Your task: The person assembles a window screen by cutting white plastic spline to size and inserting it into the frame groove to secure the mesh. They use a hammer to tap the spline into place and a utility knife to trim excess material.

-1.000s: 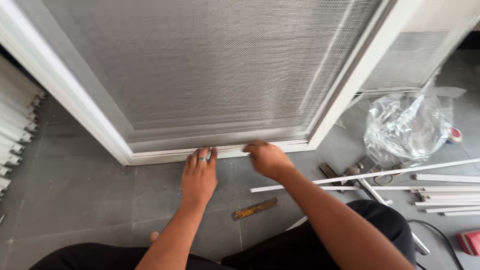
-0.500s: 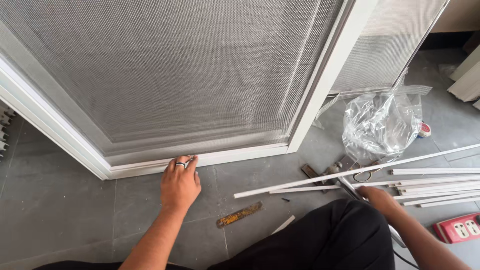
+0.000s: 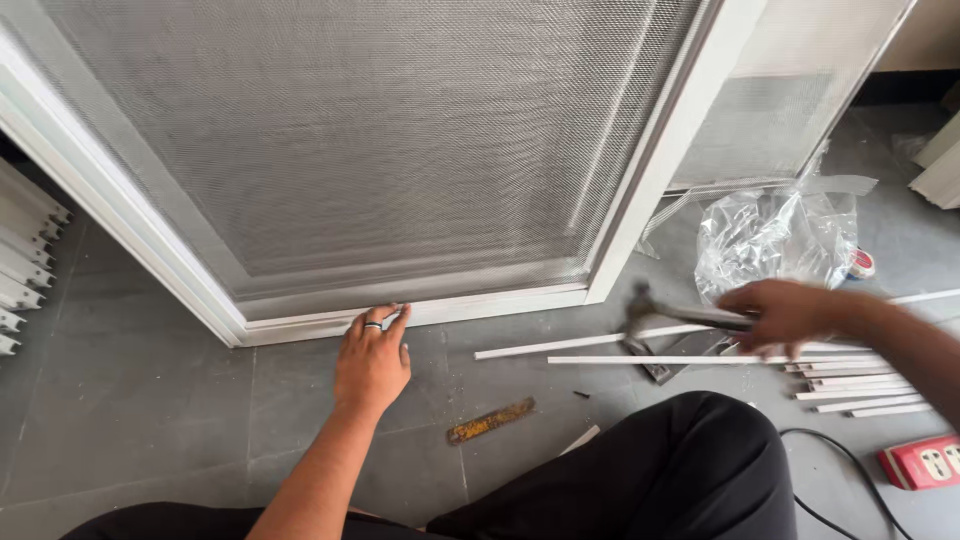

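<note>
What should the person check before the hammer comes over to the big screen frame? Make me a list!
1. Hammer held firmly: ok, the right hand is wrapped round its handle.
2. Left hand steadying the white screen frame: ok, its fingertips press on the bottom rail.
3. Fingers away from the hitting spot: cannot tell, that spot is not shown.
4. Path from hammer to frame: not ok, loose white strips lie on the floor in between.
5. Rusty flat bar out of the way: ok, it lies on the floor apart from both hands.
</note>
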